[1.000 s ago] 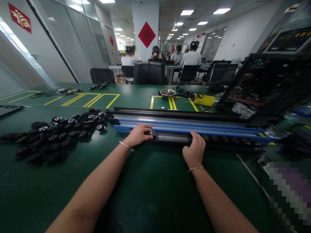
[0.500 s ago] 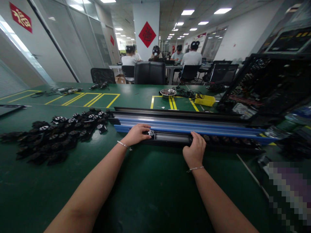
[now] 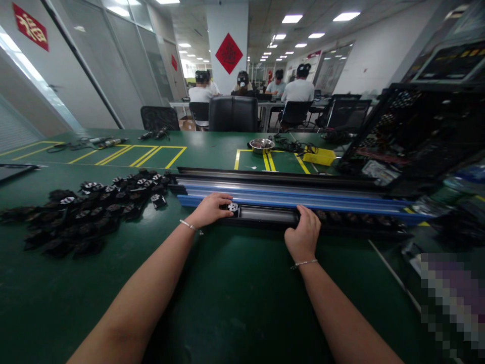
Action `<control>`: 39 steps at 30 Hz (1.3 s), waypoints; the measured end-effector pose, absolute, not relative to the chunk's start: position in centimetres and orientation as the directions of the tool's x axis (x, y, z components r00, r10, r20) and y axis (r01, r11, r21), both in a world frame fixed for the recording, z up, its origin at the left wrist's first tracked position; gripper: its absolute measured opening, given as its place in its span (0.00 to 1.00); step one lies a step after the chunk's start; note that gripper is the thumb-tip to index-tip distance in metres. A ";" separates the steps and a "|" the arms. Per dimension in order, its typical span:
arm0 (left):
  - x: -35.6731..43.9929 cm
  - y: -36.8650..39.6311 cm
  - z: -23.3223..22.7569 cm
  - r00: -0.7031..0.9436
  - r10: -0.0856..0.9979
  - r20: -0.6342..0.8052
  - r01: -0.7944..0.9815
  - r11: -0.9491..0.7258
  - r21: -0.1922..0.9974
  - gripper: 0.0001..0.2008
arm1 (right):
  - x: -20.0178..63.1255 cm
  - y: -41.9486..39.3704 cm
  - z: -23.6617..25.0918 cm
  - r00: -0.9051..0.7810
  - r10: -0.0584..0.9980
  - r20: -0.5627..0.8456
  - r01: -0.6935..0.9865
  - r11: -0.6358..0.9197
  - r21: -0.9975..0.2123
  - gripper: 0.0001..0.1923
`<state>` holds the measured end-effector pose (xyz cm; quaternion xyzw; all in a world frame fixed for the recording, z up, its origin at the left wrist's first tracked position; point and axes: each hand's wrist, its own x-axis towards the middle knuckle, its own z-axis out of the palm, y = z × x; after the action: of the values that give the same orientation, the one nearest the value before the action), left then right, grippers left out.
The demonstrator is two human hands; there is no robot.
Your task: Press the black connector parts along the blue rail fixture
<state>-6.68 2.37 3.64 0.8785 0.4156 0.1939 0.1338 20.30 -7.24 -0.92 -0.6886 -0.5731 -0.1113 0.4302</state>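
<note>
Head view: left hand [image 3: 209, 209] pinches a small black part [image 3: 232, 207] into the long rail [image 3: 265, 215], right hand [image 3: 304, 233] gripping that rail to steady it on the worktop [image 3: 235, 288]

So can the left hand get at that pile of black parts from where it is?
Probably yes. The left hand rests on the rail, and only bare green table lies between it and the pile to its left.

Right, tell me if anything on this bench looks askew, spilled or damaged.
Nothing stands out. The left hand presses a small black part into the long rail; the right hand rests on the rail. The loose black parts lie heaped on the green table.
</note>
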 end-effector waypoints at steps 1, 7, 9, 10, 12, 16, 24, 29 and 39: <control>-6.8 2.4 3.6 0.581 0.780 0.232 0.675 -0.621 0.398 0.16 | 20.3 -7.2 -0.9 0.317 0.695 0.646 0.885 0.028 -0.465 0.31; -7.4 2.8 3.1 0.580 0.777 0.246 0.669 -0.626 0.401 0.16 | 20.4 -7.3 -0.9 0.317 0.701 0.639 0.886 0.023 -0.464 0.31; -7.6 2.9 3.0 0.586 0.770 0.251 0.663 -0.634 0.399 0.16 | 20.4 -7.3 -0.9 0.318 0.698 0.641 0.883 0.029 -0.469 0.31; -7.7 2.9 3.0 0.590 0.767 0.253 0.659 -0.638 0.398 0.16 | 20.3 -7.3 -0.9 0.319 0.698 0.642 0.881 0.031 -0.471 0.32; -7.8 2.9 3.0 0.591 0.766 0.251 0.658 -0.638 0.399 0.16 | 20.3 -7.3 -0.9 0.320 0.698 0.641 0.881 0.030 -0.473 0.32; -8.1 3.0 3.1 0.587 0.773 0.243 0.664 -0.630 0.402 0.17 | 20.4 -7.2 -1.0 0.325 0.702 0.634 0.882 0.018 -0.472 0.31; -8.7 3.0 3.2 0.583 0.777 0.239 0.669 -0.625 0.401 0.16 | 20.4 -7.2 -1.1 0.318 0.701 0.639 0.881 0.031 -0.473 0.31; -9.0 2.9 3.5 0.592 0.773 0.230 0.665 -0.629 0.403 0.15 | 20.4 -7.2 -1.1 0.320 0.692 0.647 0.880 0.035 -0.473 0.32; -10.7 3.0 3.5 0.557 0.803 0.211 0.683 -0.588 0.433 0.17 | 20.4 -7.2 -1.1 0.317 0.701 0.639 0.881 0.032 -0.473 0.31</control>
<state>-10.66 3.02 3.55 0.8691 0.4275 0.1964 0.1527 20.38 -7.20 -1.07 -0.6877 -0.5748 -0.1045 0.4309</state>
